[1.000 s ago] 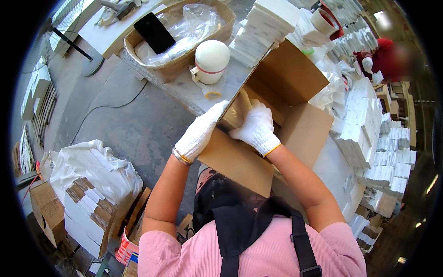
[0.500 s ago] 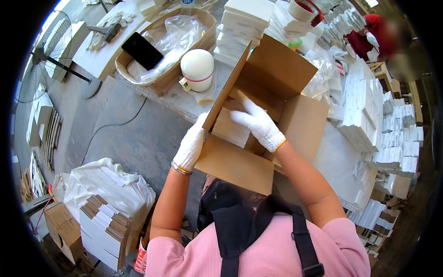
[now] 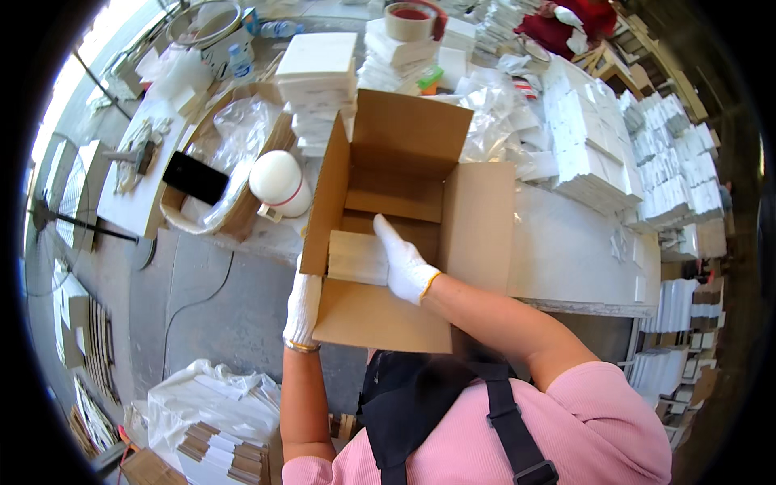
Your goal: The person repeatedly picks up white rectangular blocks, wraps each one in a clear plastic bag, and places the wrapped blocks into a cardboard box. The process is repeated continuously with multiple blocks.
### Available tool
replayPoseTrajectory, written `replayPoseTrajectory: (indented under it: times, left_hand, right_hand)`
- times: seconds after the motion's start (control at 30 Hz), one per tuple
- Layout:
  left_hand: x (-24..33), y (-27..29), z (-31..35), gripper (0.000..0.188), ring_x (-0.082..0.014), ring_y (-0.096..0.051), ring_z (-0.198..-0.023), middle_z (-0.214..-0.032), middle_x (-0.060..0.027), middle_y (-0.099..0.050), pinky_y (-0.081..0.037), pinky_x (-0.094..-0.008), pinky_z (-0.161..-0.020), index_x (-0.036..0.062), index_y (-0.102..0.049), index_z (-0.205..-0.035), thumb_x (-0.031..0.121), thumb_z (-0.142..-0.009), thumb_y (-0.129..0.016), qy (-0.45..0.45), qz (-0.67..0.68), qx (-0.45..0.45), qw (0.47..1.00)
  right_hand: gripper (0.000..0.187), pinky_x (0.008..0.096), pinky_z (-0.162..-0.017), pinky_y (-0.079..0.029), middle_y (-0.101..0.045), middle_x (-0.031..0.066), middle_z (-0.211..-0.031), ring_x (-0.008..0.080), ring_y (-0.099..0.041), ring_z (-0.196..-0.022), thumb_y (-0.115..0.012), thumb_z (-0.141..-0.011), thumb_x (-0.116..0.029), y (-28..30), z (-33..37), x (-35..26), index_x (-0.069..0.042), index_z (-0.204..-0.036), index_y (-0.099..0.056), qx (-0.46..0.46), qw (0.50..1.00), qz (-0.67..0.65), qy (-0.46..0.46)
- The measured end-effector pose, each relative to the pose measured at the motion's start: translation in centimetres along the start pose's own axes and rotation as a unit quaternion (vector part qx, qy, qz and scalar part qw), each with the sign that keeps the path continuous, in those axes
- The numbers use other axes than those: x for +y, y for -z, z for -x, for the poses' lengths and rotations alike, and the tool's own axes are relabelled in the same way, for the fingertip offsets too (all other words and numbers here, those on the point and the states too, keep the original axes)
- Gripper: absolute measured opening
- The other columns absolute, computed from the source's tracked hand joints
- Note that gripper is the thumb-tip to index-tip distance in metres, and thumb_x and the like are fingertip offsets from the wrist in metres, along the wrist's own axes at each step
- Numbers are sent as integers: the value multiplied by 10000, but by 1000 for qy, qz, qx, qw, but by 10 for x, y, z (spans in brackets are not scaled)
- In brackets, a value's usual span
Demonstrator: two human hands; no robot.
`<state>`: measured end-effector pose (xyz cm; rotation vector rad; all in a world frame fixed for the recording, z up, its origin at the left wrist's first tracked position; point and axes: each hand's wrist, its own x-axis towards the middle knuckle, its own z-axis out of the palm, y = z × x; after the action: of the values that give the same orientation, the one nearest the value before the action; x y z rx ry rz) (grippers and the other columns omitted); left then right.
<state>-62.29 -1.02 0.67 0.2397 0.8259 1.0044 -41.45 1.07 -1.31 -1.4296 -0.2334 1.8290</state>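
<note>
An open cardboard box (image 3: 477, 222) sits at the front edge of the worktable with its flaps spread. In its near left corner stands a block of pale, flat pieces (image 3: 356, 259), packed tightly together. My right hand (image 3: 408, 267), in a white knit glove, reaches inside; its straight fingers lie along the right side of the block, thumb side up. At the left outer wall, my gloved left hand (image 3: 302, 311) holds the box, its fingers mostly hidden by the cardboard.
A white jug-like container (image 3: 279, 184) stands left of the box, beside a basket (image 3: 174, 212) with clear plastic and a black phone (image 3: 195, 178). Stacked white tiles (image 3: 317, 77) rise behind, more (image 3: 586, 133) at right. A fan (image 3: 65, 214) stands left.
The view has shifted, so the box appears lower left. My right hand has moved from over the pale block to its right side, fingers straightened. My left hand stays at the box's left wall.
</note>
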Motion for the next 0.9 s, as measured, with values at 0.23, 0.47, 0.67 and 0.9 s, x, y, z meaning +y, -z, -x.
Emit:
replayPoseTrajectory:
  times: [0.23,0.47,0.67,0.9]
  left_hand:
    - [29,-17,11,507,-234,-537,-1311,-1482,-100,-521,-467,-405,-1071,26,-466,-1495,330,-1091,-493,-79,-212,28,974]
    - [86,-82,67,486,-239,-559,-1302,-1442,-126,-587,-378,-473,-1149,29,-611,-1349,404,-1078,-461,-336,-466,183,797]
    - [35,-260,64,379,-225,-662,-1065,-1173,-153,-729,-493,-378,-968,-23,-699,-734,226,-998,-586,-383,-642,-48,663]
    - [-43,-408,-75,446,-262,-679,-1056,-1264,-183,-685,-512,-374,-956,40,-672,-1286,310,-931,-686,-352,-751,-182,527]
  right_hand:
    - [1103,391,-1263,-174,-115,236,-1708,336,-143,-1583,-583,-940,-651,-8,49,-39,19,-1634,-50,-36,979,177,97]
    - [435,314,-1038,-480,-654,155,-1307,170,-631,-1174,-629,-1032,-287,88,205,-114,30,-1330,-619,-229,918,141,290]
    - [412,286,-770,-503,-695,38,-785,102,-626,-787,-645,-1016,-354,266,209,-104,9,-834,-709,42,935,145,321]
    - [359,270,-735,-482,-668,23,-763,90,-584,-756,-671,-992,-317,398,246,-76,1,-826,-699,179,937,144,262]
